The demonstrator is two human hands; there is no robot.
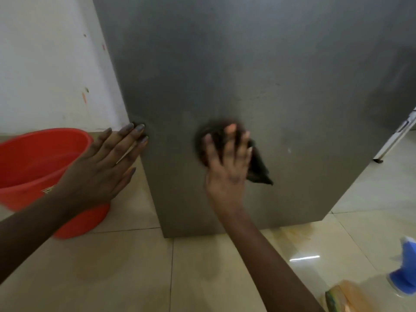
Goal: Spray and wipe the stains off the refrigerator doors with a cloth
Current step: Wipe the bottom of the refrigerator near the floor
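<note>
Right hand (pixel 227 161), spread wide, is pressed on the dark cloth (pixel 258 173) against the grey refrigerator (pixel 270 75); left hand (pixel 105 167) is laid flat on its edge. Spray bottle (pixel 405 266) is seen on the floor (pixel 202 266).

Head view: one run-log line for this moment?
phase: wipe | right hand: presses dark cloth on refrigerator | left hand: flat on its edge | spray bottle: on floor

The grey refrigerator (pixel 270 86) stands upright on the tiled floor (pixel 202 266), its matte face dull and smudged. A dark cloth (pixel 258 174), blurred, is bunched flat against the lower middle of that face. A blue-and-white spray bottle (pixel 405 264) stands on the floor off the refrigerator's right corner.
</note>
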